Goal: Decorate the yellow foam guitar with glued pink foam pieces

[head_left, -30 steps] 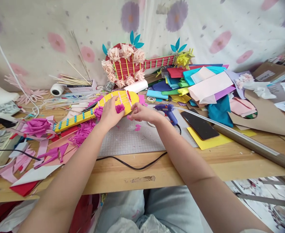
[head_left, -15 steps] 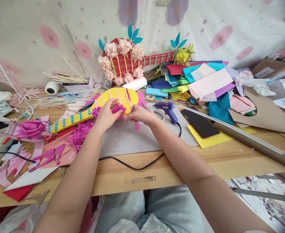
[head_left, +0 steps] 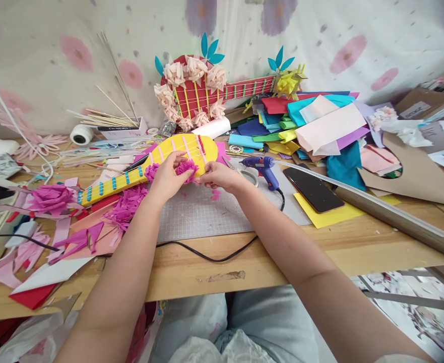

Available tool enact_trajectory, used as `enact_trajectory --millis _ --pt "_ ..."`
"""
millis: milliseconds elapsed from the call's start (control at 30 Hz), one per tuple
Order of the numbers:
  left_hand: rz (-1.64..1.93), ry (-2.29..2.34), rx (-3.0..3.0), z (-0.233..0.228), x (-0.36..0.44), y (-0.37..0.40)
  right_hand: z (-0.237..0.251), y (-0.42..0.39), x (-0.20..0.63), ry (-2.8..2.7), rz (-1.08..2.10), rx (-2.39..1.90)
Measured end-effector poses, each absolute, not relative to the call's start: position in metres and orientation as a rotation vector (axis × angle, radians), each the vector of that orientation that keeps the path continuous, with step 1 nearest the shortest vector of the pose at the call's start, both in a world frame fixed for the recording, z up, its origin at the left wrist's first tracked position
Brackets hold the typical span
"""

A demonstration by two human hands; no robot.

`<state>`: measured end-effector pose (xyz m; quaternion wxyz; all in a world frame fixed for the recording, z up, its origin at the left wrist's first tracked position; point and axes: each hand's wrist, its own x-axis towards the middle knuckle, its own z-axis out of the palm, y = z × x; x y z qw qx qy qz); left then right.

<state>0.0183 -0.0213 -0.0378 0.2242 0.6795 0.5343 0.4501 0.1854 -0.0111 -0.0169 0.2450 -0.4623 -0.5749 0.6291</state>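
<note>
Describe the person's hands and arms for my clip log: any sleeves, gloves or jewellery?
Both arms are bare to the frame edge: no sleeves or gloves. The left hand and right hand show no rings, watch or bracelet. Nails look short; polish cannot be told.

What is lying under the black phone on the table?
A yellow sheet lies under the phone and sticks out at its near and right sides. The part beneath the phone is covered, so anything else there cannot be seen.

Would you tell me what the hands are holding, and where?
Both hands, left and right, pinch a magenta paper flower by its edges, against the yellow guitar.
</note>
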Motion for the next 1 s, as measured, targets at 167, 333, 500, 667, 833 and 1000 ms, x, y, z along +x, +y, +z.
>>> enact_trajectory --millis 167,333,500,667,833,1000 --pt "1.242 1.466 1.878 -0.0381 0.0187 -0.0216 -0.0172 -0.0113 0.1856 -1.579 1.695 -1.286" --pt "1.236 1.470 1.870 -0.0384 0.0185 -0.0217 -0.0155 -0.0126 0.1872 -1.628 1.669 -1.298" --pt "1.221 1.485 1.864 -0.0379 0.0189 -0.0226 -0.0142 -0.0133 0.1886 -1.670 1.672 -1.293" --pt "1.216 1.489 1.866 -0.0385 0.0194 -0.0229 -0.0161 -0.0130 0.1864 -1.687 1.623 -1.335" --pt "1.221 1.484 1.882 -0.0385 0.0197 -0.0235 -0.0203 -0.0117 0.1834 -1.679 1.567 -1.386" --pt "1.200 1.490 1.890 -0.0376 0.0204 -0.0235 -0.0182 -0.0131 0.1824 -1.614 1.615 -1.366"
